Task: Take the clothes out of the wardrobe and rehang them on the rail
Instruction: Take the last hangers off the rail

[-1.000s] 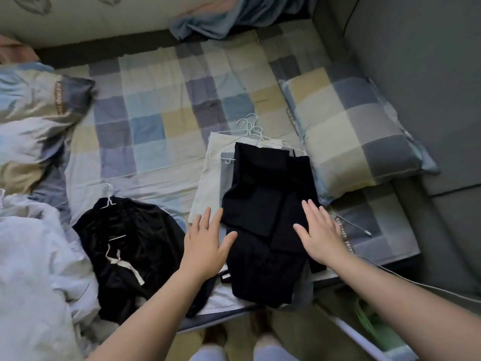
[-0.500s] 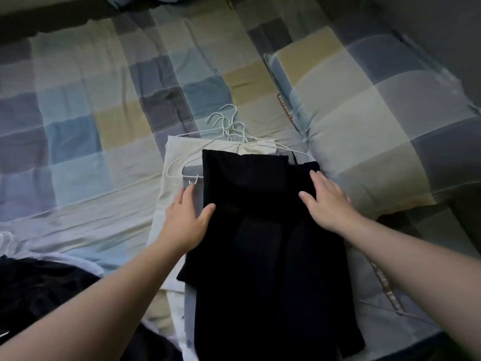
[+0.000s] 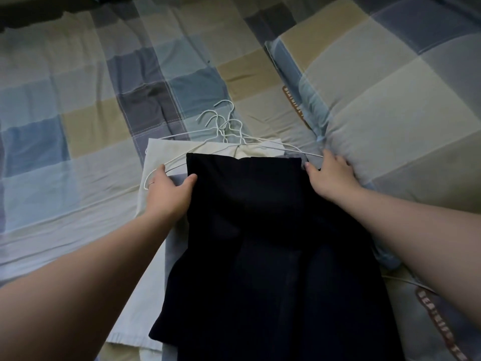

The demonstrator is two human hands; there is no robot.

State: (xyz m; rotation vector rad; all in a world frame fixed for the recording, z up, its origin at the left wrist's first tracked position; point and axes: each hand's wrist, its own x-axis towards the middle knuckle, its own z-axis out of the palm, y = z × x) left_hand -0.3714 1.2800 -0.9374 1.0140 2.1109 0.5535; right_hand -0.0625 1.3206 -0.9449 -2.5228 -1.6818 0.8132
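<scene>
A stack of clothes lies on the bed on white wire hangers (image 3: 223, 126), whose hooks bunch together at the far end. A black garment (image 3: 260, 243) is on top, over a cream garment (image 3: 166, 152) and a bluish one. My left hand (image 3: 168, 191) grips the left shoulder end of the hangers, thumb on the black cloth and fingers curled over the wire. On the other side, my right hand (image 3: 333, 175) holds the right shoulder end beside the pillow, fingers curled round the wire tip.
A checked bed sheet (image 3: 91, 113) in blue, grey and beige covers the mattress. A matching checked pillow (image 3: 385, 95) lies close against the right side of the stack.
Both hands slid up the black garment from its middle to the hanger shoulders and closed on them. The view moved in closer over the stack.
</scene>
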